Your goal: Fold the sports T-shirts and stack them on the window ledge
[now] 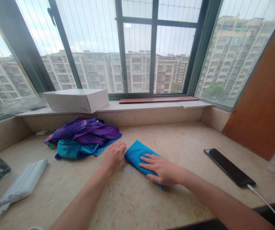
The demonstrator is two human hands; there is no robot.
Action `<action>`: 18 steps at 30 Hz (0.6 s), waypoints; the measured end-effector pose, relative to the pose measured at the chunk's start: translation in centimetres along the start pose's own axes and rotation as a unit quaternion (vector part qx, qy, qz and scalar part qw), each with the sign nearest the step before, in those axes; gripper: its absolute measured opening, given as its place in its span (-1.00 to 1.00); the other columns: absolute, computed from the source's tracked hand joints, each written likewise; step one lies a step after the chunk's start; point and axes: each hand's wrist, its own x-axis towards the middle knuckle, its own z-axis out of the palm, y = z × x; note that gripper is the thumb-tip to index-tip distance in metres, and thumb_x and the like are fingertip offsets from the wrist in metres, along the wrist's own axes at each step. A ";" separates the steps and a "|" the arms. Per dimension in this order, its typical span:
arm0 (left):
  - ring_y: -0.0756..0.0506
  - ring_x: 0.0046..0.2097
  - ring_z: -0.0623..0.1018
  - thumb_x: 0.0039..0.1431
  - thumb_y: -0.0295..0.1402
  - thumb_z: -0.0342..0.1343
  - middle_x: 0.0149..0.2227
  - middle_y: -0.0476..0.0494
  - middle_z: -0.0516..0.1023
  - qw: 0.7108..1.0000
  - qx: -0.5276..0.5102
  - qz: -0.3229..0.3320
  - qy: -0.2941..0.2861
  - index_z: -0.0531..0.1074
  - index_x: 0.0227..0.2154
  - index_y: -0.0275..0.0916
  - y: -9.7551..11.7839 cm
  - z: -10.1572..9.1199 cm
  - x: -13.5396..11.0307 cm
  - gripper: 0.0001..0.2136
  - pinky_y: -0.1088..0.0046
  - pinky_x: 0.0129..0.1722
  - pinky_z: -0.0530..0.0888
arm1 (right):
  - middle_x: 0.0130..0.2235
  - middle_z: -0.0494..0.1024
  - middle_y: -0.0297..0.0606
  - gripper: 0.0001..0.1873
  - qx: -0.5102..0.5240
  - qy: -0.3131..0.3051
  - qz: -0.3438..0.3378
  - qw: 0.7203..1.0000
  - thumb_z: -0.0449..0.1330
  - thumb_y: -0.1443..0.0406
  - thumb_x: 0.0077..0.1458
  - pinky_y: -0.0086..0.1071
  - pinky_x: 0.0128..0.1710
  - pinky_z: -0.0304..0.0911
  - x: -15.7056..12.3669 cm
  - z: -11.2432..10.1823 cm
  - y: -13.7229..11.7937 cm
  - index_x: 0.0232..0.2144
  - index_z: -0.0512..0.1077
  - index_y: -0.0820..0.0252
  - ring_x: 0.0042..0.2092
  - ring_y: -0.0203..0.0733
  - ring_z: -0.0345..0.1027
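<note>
Right hand (162, 171) is spread over that folded blue fabric (137, 151), prob to pin it flat, left hand (115, 156) by its edge, fingers together.

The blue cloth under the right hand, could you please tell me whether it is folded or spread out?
Folded: the blue cloth lies as a compact, straight-edged bundle, with the right hand resting on it.
</note>
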 end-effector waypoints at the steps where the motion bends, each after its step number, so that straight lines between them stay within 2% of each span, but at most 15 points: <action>1: -0.28 0.11 0.53 0.43 -0.27 -0.19 0.04 -0.32 0.61 1.000 -0.001 0.000 0.004 0.55 -0.07 -0.25 -0.2 -0.2 -0.1 -0.61 0.06 0.20 0.37 | 0.44 0.09 -0.29 -0.40 -0.013 0.011 0.018 1.000 0.07 0.04 0.34 -0.05 0.44 -0.18 0.1 0.2 1.0 0.36 0.21 -0.03 0.46 0.00 -0.12; 5: -0.26 0.03 0.56 0.43 -0.27 -0.18 -0.07 -0.28 0.64 1.000 -0.001 0.007 -0.003 0.55 -0.20 -0.20 -0.3 -0.7 -0.2 -0.64 0.11 0.12 0.42 | 0.40 0.19 -0.11 -0.42 -0.093 0.064 0.143 0.983 0.03 0.07 0.35 0.02 0.41 -0.09 0.2 -1.0 7.9 0.32 0.30 0.12 0.42 0.09 0.00; 6: -0.26 0.01 0.56 0.42 -0.28 -0.17 -0.10 -0.27 0.64 1.000 0.001 0.010 -0.007 0.55 -0.22 -0.19 -0.2 -0.7 -0.2 -0.65 0.12 0.11 0.43 | 0.39 0.22 -0.09 -0.45 -0.116 0.079 0.179 0.974 0.05 0.09 0.34 0.01 0.39 -0.06 0.0 -1.7 10.0 0.29 0.34 0.13 0.41 0.10 0.02; 8: -0.25 -0.03 0.57 0.42 -0.30 -0.17 -0.16 -0.25 0.64 1.000 0.009 0.016 -0.019 0.53 -0.27 -0.17 0.0 -0.8 -0.1 -0.66 0.13 0.08 0.43 | 0.37 0.26 -0.15 -0.49 -0.160 0.084 0.274 0.945 0.10 0.08 0.31 -0.05 0.35 0.04 -0.5 -3.3 13.9 0.25 0.40 0.01 0.38 0.07 0.09; 10: -0.24 -0.07 0.57 0.43 -0.32 -0.18 -0.20 -0.24 0.63 0.999 0.018 0.020 -0.027 0.52 -0.30 -0.18 0.0 -0.9 -0.1 -0.65 0.10 0.09 0.41 | 0.33 0.32 -0.03 -0.50 -0.178 0.087 0.334 0.921 0.09 0.12 0.31 0.03 0.29 0.11 -1.2 -4.8 17.0 0.23 0.42 0.07 0.33 0.15 0.18; 13: -0.24 -0.06 0.56 0.44 -0.33 -0.18 -0.18 -0.25 0.62 0.999 0.026 0.011 -0.019 0.51 -0.29 -0.21 -0.3 -1.2 -0.2 -0.66 0.02 0.15 0.35 | 0.26 0.38 0.12 -0.51 -0.196 0.091 0.412 0.885 0.03 0.19 0.31 0.14 0.18 0.19 -2.3 -5.8 20.1 0.22 0.41 0.18 0.26 0.26 0.25; 18: -0.23 -0.03 0.56 0.45 -0.32 -0.12 -0.15 -0.24 0.61 0.999 0.028 -0.010 -0.014 0.54 -0.21 -0.19 -0.9 -1.8 -0.5 -0.70 -0.05 0.21 0.31 | 0.25 0.35 0.21 -0.47 -0.210 0.109 0.497 0.835 -0.11 0.19 0.35 0.22 0.10 0.20 -3.5 -5.1 22.7 0.24 0.36 0.20 0.25 0.33 0.23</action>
